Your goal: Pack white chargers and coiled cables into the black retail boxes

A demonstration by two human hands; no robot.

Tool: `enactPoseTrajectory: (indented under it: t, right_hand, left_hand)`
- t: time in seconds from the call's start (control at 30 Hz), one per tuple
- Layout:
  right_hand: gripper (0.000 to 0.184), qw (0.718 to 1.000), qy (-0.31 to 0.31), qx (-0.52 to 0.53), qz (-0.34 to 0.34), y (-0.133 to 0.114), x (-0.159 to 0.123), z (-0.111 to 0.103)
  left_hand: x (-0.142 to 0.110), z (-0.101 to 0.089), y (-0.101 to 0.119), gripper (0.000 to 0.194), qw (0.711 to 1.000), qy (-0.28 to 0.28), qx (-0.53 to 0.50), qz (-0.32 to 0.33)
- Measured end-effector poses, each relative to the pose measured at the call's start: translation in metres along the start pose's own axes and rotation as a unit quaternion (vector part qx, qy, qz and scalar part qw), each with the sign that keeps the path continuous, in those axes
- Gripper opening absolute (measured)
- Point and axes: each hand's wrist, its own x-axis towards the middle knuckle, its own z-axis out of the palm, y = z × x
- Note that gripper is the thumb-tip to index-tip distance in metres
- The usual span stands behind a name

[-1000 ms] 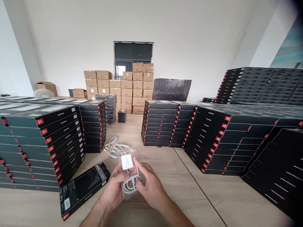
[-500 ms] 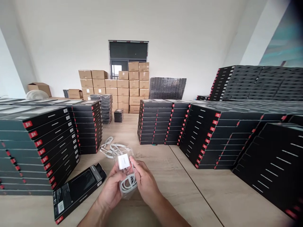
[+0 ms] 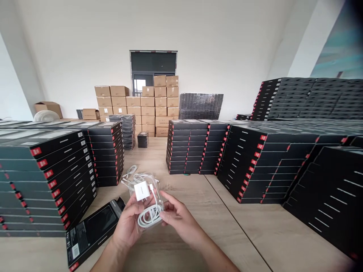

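Above the table, a clear plastic bag is held between both hands. Inside it are a white charger plug at the top and a coiled white cable below. My left hand grips the bag's left side, its thumb lying just under the plug. On the right edge, my right hand pinches the bag near the coil with its thumb in front. Loose white cables lie on the table behind the bag. To the left sits a black box with its far end flap up.
Tall stacks of black boxes with red corners stand at the left and at the right of the wooden table. Brown cartons are piled at the back, near a window. A seam runs across the tabletop on the right.
The bag has tilted and shifted slightly left, and the cable's connector now shows beside the plug. My right hand has moved from near the plug down to the coil.
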Motion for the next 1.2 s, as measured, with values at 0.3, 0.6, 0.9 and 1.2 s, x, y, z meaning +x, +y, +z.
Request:
enactPoseTrajectory:
  t: [0.3, 0.6, 0.9, 1.2]
  right_hand:
    - [0.050, 0.994, 0.057, -0.088, 0.034, -0.002, 0.001, 0.013]
    - [0.043, 0.998, -0.027, -0.045, 0.021, -0.014, -0.006, 0.005]
    - [0.028, 0.997, 0.001, -0.077, 0.011, -0.003, -0.001, 0.011]
    - [0.047, 0.984, 0.136, -0.099, -0.064, -0.007, 0.002, 0.001]
  left_hand:
    - [-0.001, 0.010, -0.007, 0.047, 0.999, -0.038, 0.009, -0.018]
    - [0.000, 0.005, -0.009, 0.049, 0.999, -0.043, 0.021, -0.026]
    - [-0.002, 0.009, -0.015, 0.060, 0.998, -0.038, 0.032, -0.045]
    - [-0.005, 0.009, -0.016, 0.074, 0.992, -0.085, 0.036, -0.082]
